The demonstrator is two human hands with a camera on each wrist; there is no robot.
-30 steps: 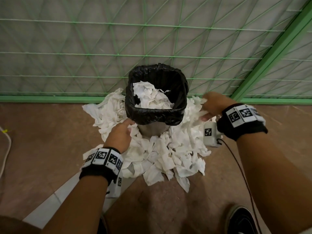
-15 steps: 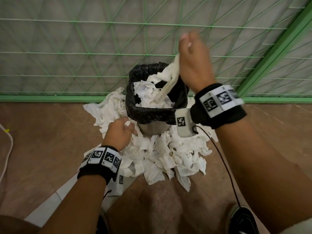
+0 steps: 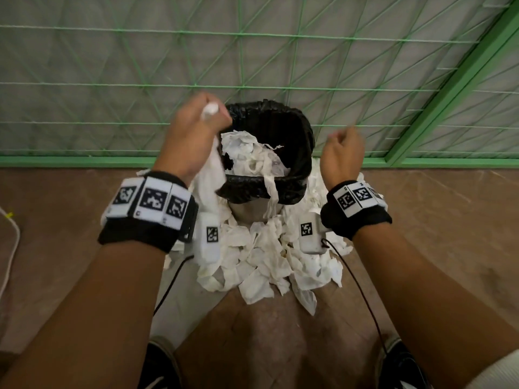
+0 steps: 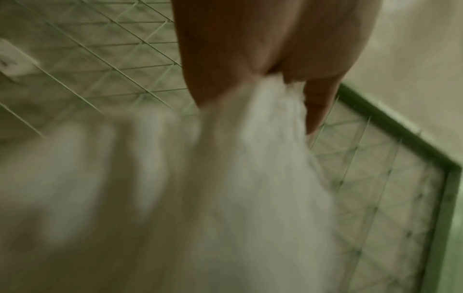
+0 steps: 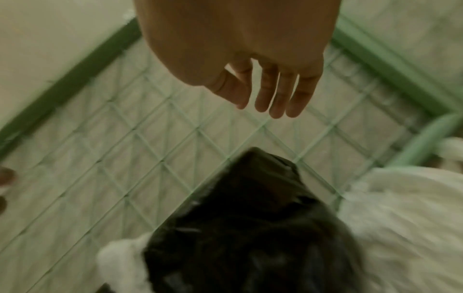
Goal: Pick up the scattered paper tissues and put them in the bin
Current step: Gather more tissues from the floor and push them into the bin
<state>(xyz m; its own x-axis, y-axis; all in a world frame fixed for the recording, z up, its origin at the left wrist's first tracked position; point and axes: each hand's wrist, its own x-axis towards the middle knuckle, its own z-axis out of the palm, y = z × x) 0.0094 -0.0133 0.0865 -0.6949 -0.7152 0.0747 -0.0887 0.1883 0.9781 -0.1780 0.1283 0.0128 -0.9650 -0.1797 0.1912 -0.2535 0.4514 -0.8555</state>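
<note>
Gripping a bunch of tissue [image 3: 209, 175], your left hand [image 3: 193, 136] was raised at the left rim of the bin [image 3: 304, 141]. The fingers were curled around the paper, one crumpled end stood out above the fist, and the rest hung down as a long tail. This long axis was almost vertical, and the lower end hung outside the rim, beside the left wall of the bin. From this hand the opening lay to the right and a little lower, so I judge that the coming move had to carry the bunch rightward over the rim before letting go.

Your right hand [image 3: 341, 153] was at the right side of the bin, near the rim, and held nothing; in the right wrist view its fingers [image 5: 275, 95] hung relaxed and nearly straight. Both hands were close to the bin, but only the left one had paper.

Inside the black liner the tissues already reached almost to the rim, and one strip [image 3: 271, 192] hung over the front edge. Many loose tissues [image 3: 261, 265] lay on the floor around the base.

No brand or readable writing was seen. Only black and white square code markers [image 3: 153, 199] were on the wrist bands.
</note>
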